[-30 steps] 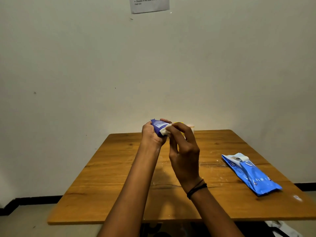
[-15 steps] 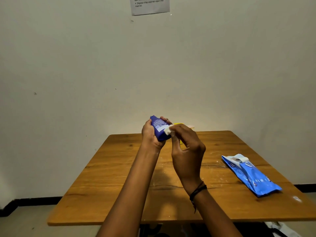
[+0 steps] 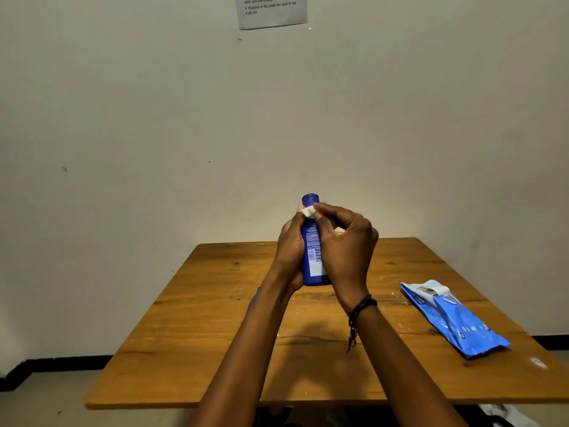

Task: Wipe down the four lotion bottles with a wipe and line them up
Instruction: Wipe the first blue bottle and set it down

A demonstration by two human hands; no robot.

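From the head view, my left hand point(image 3: 291, 241) has its grip clamped round the blue lotion bottle point(image 3: 311, 251), held upright above the wooden surface point(image 3: 197, 334). My right hand point(image 3: 345, 251) pinches a small wad of white wipe point(image 3: 308, 212) against the neck, just under the cap. I judge short firm strokes, turning the bottle, would clean it best. The plastic looks smooth and glossy. The crinkly blue wipes pack point(image 3: 455, 318) lies well apart, at right.

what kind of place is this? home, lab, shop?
Probably a bare room set up for recording tasks, not a lived-in home: a plain wooden table against an empty wall, a printed instruction sheet taped above it, and only a wipes pack laid out.
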